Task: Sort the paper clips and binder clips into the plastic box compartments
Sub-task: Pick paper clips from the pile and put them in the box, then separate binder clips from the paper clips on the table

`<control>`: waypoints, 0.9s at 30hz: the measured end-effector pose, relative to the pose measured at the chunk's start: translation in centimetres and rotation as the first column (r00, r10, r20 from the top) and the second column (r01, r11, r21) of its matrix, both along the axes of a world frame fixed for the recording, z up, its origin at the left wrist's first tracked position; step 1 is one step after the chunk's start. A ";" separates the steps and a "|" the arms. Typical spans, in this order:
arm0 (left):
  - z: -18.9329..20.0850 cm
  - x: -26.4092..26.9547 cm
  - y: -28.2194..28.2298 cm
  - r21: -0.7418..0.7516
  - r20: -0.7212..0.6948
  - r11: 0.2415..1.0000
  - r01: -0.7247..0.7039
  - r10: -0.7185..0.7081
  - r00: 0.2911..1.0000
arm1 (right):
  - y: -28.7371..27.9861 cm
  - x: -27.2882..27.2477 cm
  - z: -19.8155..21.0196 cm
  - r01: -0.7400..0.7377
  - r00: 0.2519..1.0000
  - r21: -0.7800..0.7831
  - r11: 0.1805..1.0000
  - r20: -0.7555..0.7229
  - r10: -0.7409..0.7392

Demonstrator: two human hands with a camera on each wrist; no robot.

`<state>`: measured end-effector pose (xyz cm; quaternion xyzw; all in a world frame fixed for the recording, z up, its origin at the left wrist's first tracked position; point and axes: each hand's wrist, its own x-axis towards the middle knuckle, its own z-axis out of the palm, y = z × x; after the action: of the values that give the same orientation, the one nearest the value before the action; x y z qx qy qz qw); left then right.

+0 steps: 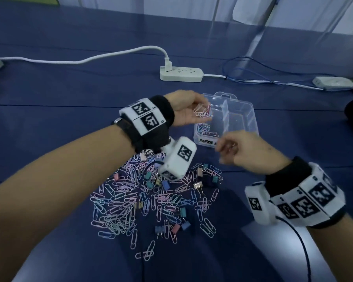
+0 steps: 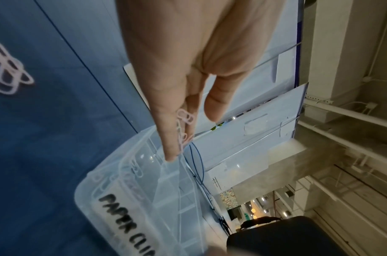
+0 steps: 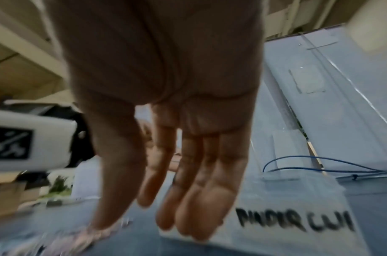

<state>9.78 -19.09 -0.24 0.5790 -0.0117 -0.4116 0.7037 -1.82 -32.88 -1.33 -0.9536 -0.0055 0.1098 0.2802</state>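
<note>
left hand (image 1: pixel 189 110) is cupped over the far left corner of the clear plastic box (image 1: pixel 245 117), fingers (image 2: pixel 170 136) loosely curled round a small bunch of paper clips (image 1: pixel 202 114). more clips already sit in the left compartment, the one labelled "paper cli…". right hand (image 1: pixel 247 152) hovers at the box's near edge, fingers (image 3: pixel 201 199) relaxed and nearly straight, holding nothing. the big pile of paper clips and binder clips (image 1: pixel 151 198) lies on the blue bench (image 1: pixel 49 102), near side of the box.

White power strip (image 1: pixel 181 73) and blue cable (image 1: pixel 253 78) on blue tablecloth (image 1: pixel 69 98)
</note>
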 end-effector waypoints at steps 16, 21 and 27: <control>-0.4 -4.2 2.6 0.833 0.440 0.517 0.195 -0.835 0.331 | 2.1 -0.4 -2.9 -0.155 0.984 -0.205 0.966 -0.121 0.132; -2.5 -6.3 2.9 0.978 0.144 0.147 0.145 -0.989 0.031 | 2.1 -0.5 -2.7 -0.097 0.990 -0.217 0.971 -0.119 0.072; -3.1 -7.0 2.3 0.964 0.255 0.256 0.074 -0.967 0.012 | 1.6 -0.6 -2.8 -0.069 0.987 -0.214 0.974 -0.156 0.036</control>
<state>2.74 -16.76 -3.38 0.8431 -0.4774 -0.2464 -0.0226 -2.45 -31.25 -4.11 -0.9671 0.0026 0.1891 0.1703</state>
